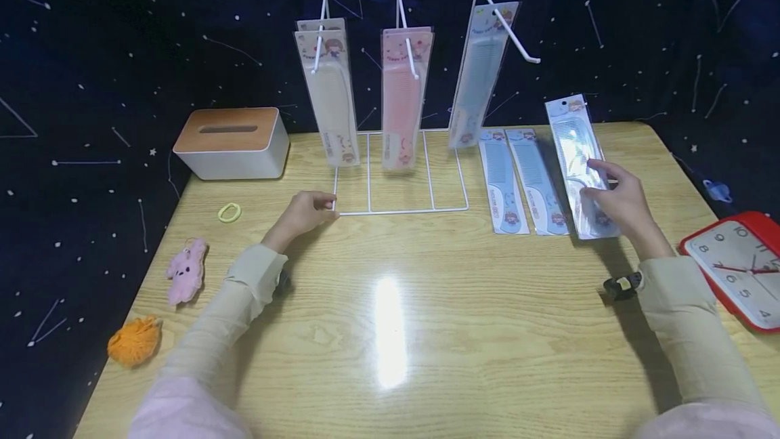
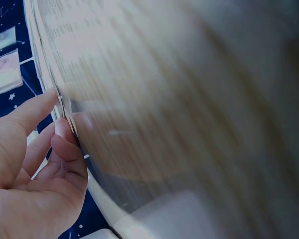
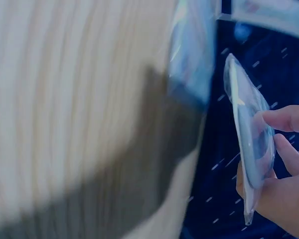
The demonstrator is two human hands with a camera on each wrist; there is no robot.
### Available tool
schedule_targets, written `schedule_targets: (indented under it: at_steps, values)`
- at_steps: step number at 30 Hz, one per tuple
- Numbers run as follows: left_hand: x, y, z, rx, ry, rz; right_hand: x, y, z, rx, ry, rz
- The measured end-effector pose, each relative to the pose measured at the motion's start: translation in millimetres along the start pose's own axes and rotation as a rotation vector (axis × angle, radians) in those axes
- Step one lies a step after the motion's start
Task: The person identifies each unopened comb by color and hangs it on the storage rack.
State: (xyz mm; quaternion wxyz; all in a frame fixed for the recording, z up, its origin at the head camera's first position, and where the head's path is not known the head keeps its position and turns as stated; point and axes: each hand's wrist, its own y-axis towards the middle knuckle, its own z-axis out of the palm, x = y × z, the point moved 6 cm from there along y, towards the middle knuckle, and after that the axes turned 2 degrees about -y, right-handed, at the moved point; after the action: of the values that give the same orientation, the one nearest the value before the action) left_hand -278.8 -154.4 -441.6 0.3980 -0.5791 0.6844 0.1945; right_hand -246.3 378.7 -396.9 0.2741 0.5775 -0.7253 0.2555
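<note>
In the head view my right hand (image 1: 621, 205) grips a packaged blue comb (image 1: 573, 134) by its edges, raised and tilted above the table. The right wrist view shows this pack edge-on, with the thumb on one side and fingers behind. At the front left corner of a white wire display rack (image 1: 399, 212), my left hand (image 1: 305, 212) pinches the base wire. From the rack's hooks hang white comb packs (image 1: 332, 100), a pink comb pack (image 1: 403, 107) and a blue comb pack (image 1: 481, 80). Two more blue comb packs (image 1: 502, 185) (image 1: 537, 185) lie flat right of the rack.
A white tissue box (image 1: 237, 154) with a wooden lid stands back left. Down the left side lie a yellow-green hair tie (image 1: 229, 213), a pink plush toy (image 1: 186, 273) and an orange yarn ball (image 1: 134, 342). A red clock (image 1: 740, 269) lies at the right edge.
</note>
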Motion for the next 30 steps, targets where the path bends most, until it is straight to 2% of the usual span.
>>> schedule_targets:
  at_steps: [3, 6, 10, 14, 19, 23, 30]
  values:
    - [-0.2, 0.4, -0.7, 0.001, 0.006, -0.002, 17, -18, -2, -0.045, 0.037, -0.031]
    - [0.1, 1.1, -1.1, -0.001, 0.006, -0.003, 35, -39, -4, -0.105, 0.133, -0.100]
    - [0.4, 1.5, -0.7, 0.002, -0.004, -0.004, 60, -68, -7, -0.140, 0.407, -0.234]
    - [-0.1, 1.2, -0.6, 0.001, -0.004, 0.005, 86, -95, -9, -0.134, 0.679, -0.402]
    - [0.8, 0.8, -1.0, -0.005, -0.001, 0.010, 113, -117, -5, -0.081, 0.871, -0.559]
    - [1.5, 0.9, -1.9, -0.013, 0.001, 0.006, 125, -120, 3, -0.030, 0.904, -0.589]
    - [0.4, 0.4, -1.2, -0.001, 0.000, -0.001, 128, -117, 14, -0.020, 0.873, -0.570]
